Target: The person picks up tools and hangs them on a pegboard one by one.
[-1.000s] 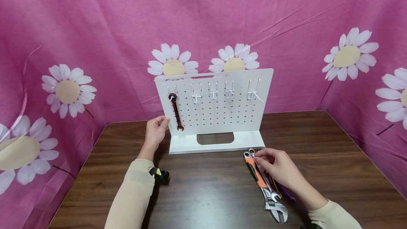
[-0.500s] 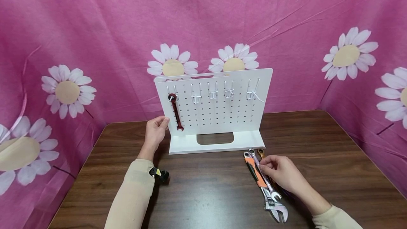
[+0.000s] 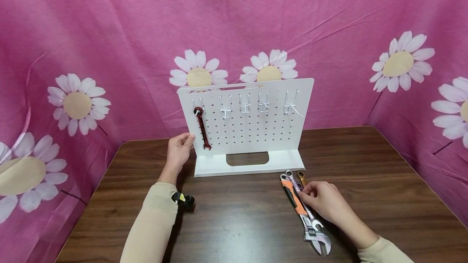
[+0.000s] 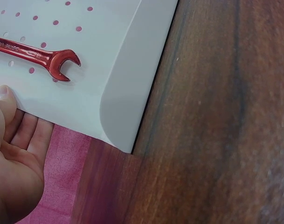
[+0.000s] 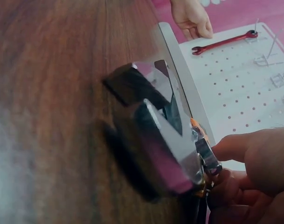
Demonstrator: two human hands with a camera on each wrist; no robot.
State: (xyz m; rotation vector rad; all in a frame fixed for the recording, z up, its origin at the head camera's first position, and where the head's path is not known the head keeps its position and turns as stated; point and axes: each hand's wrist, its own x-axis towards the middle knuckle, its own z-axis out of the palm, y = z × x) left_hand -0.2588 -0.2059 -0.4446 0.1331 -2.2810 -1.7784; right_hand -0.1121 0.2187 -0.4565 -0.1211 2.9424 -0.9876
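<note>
My left hand (image 3: 179, 151) grips the left edge of a white pegboard (image 3: 252, 131), thumb in front and fingers behind. A red combination wrench (image 3: 202, 129) hangs from the board's leftmost hook; its open end (image 4: 62, 64) points down. My right hand (image 3: 327, 202) is over a group of wrenches on the table, thumb and fingers pinching a silver combination wrench (image 3: 310, 217) along its shaft. Left of that lies an adjustable wrench (image 3: 296, 203) with an orange and black handle. The ring end of a gold wrench (image 3: 301, 176) shows beyond the fingers; its rest is hidden.
Several white wire hooks (image 3: 264, 103) project from the pegboard to the right of the red wrench. The board stands on a white base (image 3: 212, 169) on the dark wood table (image 3: 234, 214). A pink flowered cloth (image 3: 234, 23) surrounds the table's back and sides.
My right hand has slid down and right along the wrenches, uncovering the gold ring end. The purple wrench end seen earlier beneath it is now hidden. The left hand stays put.
</note>
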